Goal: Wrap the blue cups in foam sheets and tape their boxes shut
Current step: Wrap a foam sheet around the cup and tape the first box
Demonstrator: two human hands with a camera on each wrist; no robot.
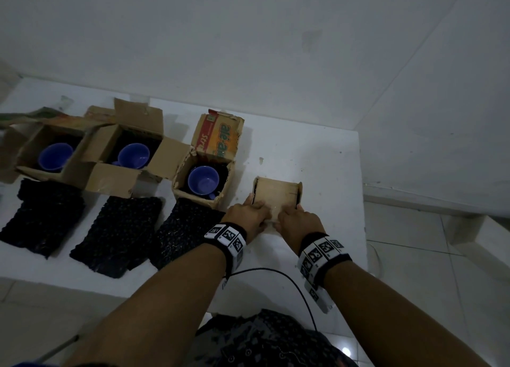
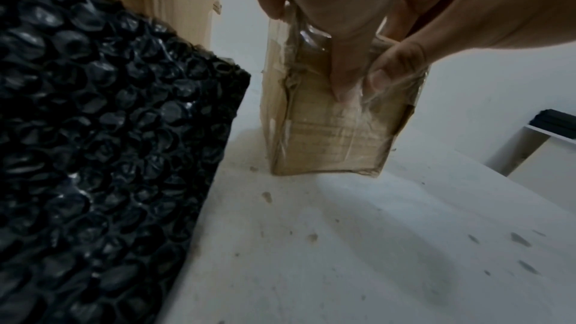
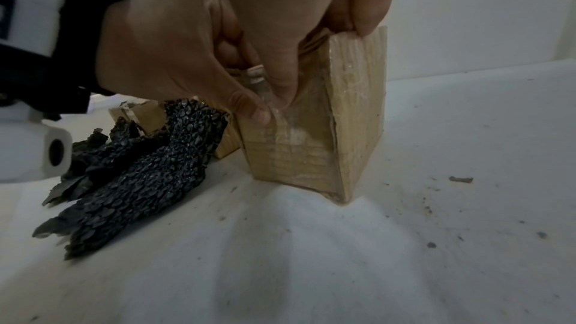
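A: Clear tape (image 2: 314, 41), glossy and wrinkled, runs over the near face of the small closed brown cardboard box (image 1: 277, 198), which stands on the white counter (image 1: 317, 160) at the right end of the row. Both hands are on it.

B: The left hand (image 1: 247, 215) has its thumb and fingers (image 3: 252, 110) curled at the box's upper near edge, pinching what looks like the tape's loose end. The right hand (image 1: 296, 219) has its thumb (image 2: 341, 83) laid flat down the near face, pressing the strip, with the other fingers hooked over the top.

A: So this is the sealing stroke. How should it go?

B: My read: keep the strip taut with the left hand and slide that thumb downward along the face, so the wrinkles get chased out instead of trapped. The box is light and may skid, so the hooked fingers should hold it firm.

A: And the rest of the job?

B: Plenty left, I'd judge. Three open cardboard boxes each hold an unwrapped blue ceramic cup; the nearest one (image 1: 202, 182) sits just left of the taped box. Three black bubble-textured foam sheets lie flat in front of them, the closest (image 1: 182, 237) just beside the left wrist.
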